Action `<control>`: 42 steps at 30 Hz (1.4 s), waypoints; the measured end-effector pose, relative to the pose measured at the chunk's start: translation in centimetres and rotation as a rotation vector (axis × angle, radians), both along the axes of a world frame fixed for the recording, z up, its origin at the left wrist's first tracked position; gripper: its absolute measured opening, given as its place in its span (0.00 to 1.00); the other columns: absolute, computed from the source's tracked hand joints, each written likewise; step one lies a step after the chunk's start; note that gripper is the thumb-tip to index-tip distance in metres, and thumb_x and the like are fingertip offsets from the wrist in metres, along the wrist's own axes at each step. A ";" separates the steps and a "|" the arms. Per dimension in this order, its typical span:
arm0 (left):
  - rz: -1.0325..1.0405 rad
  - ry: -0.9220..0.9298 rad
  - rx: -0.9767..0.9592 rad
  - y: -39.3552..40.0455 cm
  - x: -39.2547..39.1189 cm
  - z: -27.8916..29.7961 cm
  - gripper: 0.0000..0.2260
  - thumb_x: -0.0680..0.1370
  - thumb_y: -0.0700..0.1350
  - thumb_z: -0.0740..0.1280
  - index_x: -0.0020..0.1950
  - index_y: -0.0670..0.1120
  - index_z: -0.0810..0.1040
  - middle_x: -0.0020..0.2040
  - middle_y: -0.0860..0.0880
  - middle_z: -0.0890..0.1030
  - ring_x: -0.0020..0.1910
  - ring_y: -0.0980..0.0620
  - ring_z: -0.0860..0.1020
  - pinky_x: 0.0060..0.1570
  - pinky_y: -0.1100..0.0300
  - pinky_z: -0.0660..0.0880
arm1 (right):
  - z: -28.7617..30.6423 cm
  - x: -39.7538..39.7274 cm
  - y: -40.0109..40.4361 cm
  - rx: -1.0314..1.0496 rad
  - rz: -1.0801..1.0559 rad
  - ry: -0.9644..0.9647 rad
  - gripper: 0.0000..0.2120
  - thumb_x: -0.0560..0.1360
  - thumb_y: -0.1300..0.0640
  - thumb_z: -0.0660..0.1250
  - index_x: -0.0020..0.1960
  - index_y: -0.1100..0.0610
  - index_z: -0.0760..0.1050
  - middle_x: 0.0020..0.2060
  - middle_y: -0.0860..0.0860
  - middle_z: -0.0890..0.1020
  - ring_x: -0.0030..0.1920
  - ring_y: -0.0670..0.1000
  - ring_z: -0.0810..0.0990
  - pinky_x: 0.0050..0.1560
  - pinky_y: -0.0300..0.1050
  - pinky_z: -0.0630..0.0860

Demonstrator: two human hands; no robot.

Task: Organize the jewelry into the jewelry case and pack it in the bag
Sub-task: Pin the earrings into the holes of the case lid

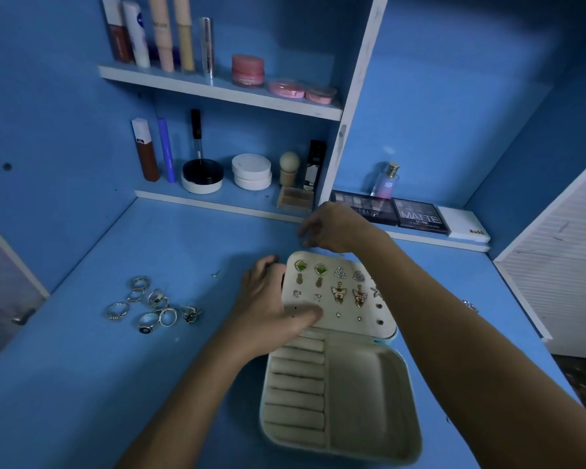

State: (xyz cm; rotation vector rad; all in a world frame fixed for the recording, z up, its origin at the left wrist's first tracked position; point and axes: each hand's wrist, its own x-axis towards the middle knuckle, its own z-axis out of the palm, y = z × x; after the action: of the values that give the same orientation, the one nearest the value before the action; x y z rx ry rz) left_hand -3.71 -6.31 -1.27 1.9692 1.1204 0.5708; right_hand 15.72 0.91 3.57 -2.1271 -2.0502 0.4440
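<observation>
On the blue surface the case is lying open, its lid panel propped toward the shelves. Earrings are already sitting in the panel's holes: two green ones, two pineapples, two triangles, two butterflies and a few small studs, with several holes at the lower right still showing bare. The ring rolls and the tray beside them are holding nothing. Rings are waiting in a loose cluster on the surface, well to the left of the case, so by my judgement the earring part is mostly done and the rings, the closing and the packing are still ahead. No bag is showing. The left hand is gripping the panel's left edge, thumb across its face. The right hand is hovering above the panel's top edge, fingers curled; whether it is pinching anything I cannot tell.
</observation>
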 end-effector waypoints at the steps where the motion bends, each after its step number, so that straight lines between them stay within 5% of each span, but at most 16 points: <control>1: -0.001 0.000 -0.003 0.0 0.0 0.0 0.22 0.72 0.56 0.73 0.61 0.55 0.67 0.69 0.61 0.56 0.70 0.64 0.52 0.61 0.64 0.55 | 0.0 -0.1 0.2 -0.011 0.003 -0.016 0.09 0.74 0.56 0.74 0.54 0.50 0.85 0.44 0.45 0.81 0.50 0.48 0.81 0.57 0.44 0.79; 8: -0.005 0.015 -0.005 0.0 -0.1 0.0 0.23 0.71 0.56 0.73 0.61 0.55 0.67 0.73 0.59 0.54 0.72 0.63 0.52 0.62 0.64 0.56 | -0.5 0.1 0.3 -0.009 -0.001 -0.044 0.06 0.74 0.56 0.72 0.42 0.45 0.81 0.41 0.42 0.83 0.47 0.47 0.83 0.53 0.49 0.82; 16: 0.022 -0.022 -0.006 -0.5 -0.1 0.4 0.25 0.66 0.59 0.73 0.59 0.55 0.68 0.63 0.59 0.59 0.67 0.59 0.58 0.63 0.60 0.63 | 2.0 1.4 -2.4 0.147 -0.132 0.290 0.03 0.72 0.61 0.72 0.40 0.54 0.84 0.34 0.43 0.82 0.34 0.44 0.78 0.37 0.39 0.78; 21: 0.031 -0.005 0.036 -1.0 -0.4 1.0 0.25 0.69 0.58 0.73 0.61 0.60 0.67 0.57 0.59 0.70 0.63 0.55 0.64 0.62 0.52 0.68 | 4.2 3.5 -5.4 0.209 -0.237 0.569 0.04 0.74 0.59 0.72 0.42 0.52 0.82 0.41 0.50 0.84 0.44 0.48 0.82 0.45 0.45 0.84; 25: 0.041 -0.066 0.030 -1.7 -0.8 1.1 0.24 0.68 0.60 0.73 0.59 0.65 0.66 0.56 0.60 0.77 0.59 0.55 0.74 0.58 0.48 0.75 | 5.1 5.6 -7.7 0.207 -0.251 0.680 0.09 0.76 0.62 0.71 0.46 0.48 0.84 0.41 0.45 0.85 0.47 0.44 0.83 0.46 0.42 0.83; 28: 0.069 -0.123 0.093 -2.4 -0.9 1.2 0.21 0.69 0.55 0.76 0.56 0.62 0.69 0.53 0.60 0.80 0.54 0.59 0.77 0.53 0.54 0.77 | 4.8 6.6 -9.2 0.179 -0.255 0.707 0.07 0.76 0.63 0.71 0.47 0.51 0.84 0.41 0.47 0.86 0.48 0.46 0.84 0.48 0.44 0.83; 32: 0.117 -0.205 0.123 -3.4 -1.1 1.5 0.21 0.69 0.50 0.78 0.54 0.56 0.71 0.48 0.61 0.80 0.48 0.67 0.77 0.40 0.73 0.72 | 4.0 7.0 -10.8 0.142 -0.269 0.760 0.05 0.76 0.64 0.72 0.48 0.55 0.83 0.40 0.48 0.86 0.48 0.46 0.85 0.48 0.45 0.83; 37: 0.103 -0.221 0.240 -4.1 -1.5 1.5 0.20 0.66 0.50 0.80 0.47 0.56 0.71 0.41 0.60 0.79 0.40 0.61 0.77 0.35 0.71 0.70 | 3.0 6.7 -12.0 0.099 -0.260 0.777 0.07 0.76 0.67 0.71 0.48 0.56 0.83 0.40 0.48 0.87 0.45 0.47 0.85 0.48 0.45 0.84; 42: -0.025 -0.212 0.344 -3.8 -2.3 0.8 0.22 0.63 0.36 0.79 0.47 0.53 0.72 0.39 0.54 0.75 0.35 0.58 0.73 0.34 0.72 0.66 | 2.9 5.1 -12.8 0.048 -0.187 0.742 0.06 0.74 0.66 0.73 0.51 0.61 0.84 0.42 0.55 0.87 0.44 0.49 0.86 0.51 0.42 0.83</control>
State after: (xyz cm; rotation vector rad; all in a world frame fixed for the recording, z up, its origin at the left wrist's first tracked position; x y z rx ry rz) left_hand -5.98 -10.07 -0.43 2.1451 0.9102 0.9882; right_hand 20.84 -11.88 6.49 -1.7233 -1.4134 0.9624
